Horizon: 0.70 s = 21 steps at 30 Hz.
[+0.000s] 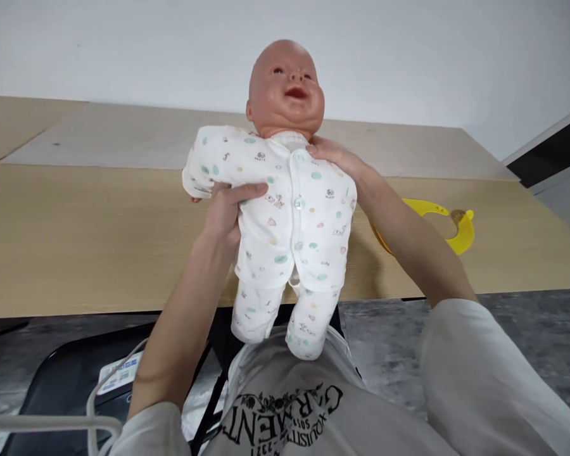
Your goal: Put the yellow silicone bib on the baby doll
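A baby doll (pixel 285 95) in a white patterned outfit (pixel 275 240) is held upright, facing me, at the table's near edge. My left hand (pixel 230 206) grips its torso under the arm, thumb lying on the chest and the other fingers hidden behind. At the doll's other shoulder, near the collar, my right hand (pixel 337 155) is closed, with most of its fingers out of sight. The doll's legs hang past the table edge toward my lap. A yellow bib (pixel 463 234) lies on the table beside my right forearm, which partly covers it.
The wooden table (pixel 99 240) runs along a white wall (pixel 123 50), with a pale sheet (pixel 123 136) at its back. A black chair (pixel 57 373) with a labelled item (pixel 118 373) stands at lower left, near a white cable (pixel 92 405).
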{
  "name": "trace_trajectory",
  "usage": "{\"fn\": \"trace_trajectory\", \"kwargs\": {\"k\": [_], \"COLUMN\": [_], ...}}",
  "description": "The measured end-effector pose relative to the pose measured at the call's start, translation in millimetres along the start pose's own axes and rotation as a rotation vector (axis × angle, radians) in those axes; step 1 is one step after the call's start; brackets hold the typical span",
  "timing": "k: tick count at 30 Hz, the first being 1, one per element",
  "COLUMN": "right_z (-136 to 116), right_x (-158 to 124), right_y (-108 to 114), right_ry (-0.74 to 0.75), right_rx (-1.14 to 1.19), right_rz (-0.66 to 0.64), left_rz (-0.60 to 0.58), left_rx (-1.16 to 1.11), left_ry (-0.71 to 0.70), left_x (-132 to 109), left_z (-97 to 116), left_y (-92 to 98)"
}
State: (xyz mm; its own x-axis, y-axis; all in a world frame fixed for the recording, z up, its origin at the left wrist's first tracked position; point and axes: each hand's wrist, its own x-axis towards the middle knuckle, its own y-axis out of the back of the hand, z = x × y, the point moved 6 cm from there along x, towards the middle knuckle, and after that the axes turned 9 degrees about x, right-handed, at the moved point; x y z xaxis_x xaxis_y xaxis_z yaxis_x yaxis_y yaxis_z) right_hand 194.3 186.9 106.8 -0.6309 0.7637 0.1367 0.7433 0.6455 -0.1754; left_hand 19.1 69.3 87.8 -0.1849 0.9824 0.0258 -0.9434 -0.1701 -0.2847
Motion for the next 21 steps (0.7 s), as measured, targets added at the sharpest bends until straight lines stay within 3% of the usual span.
{"fn": "trace_trajectory", "kwargs": {"k": [4,9,21], "right_z": [-10.3,-14.9,28.6], "right_x": [31.6,53.6,102.1], "right_y": [21.0,37.8,57.4], "right_ry": [0.048,0.089,0.057], "right_rx": [-0.051,-0.110,0.015], "right_rz": [-0.013,0.020,0.039], "left_rz": [-0.092,-0.107,-0.064], "left_rx": [-0.004,0.047,0.012], "left_ry": [-0.046,-0.035,0.093], "left_x": [31.2,58.7,118.9], "left_z": [3.4,-0.8,-29.3], "left_y": [-5.0,-4.3,11.8]}}
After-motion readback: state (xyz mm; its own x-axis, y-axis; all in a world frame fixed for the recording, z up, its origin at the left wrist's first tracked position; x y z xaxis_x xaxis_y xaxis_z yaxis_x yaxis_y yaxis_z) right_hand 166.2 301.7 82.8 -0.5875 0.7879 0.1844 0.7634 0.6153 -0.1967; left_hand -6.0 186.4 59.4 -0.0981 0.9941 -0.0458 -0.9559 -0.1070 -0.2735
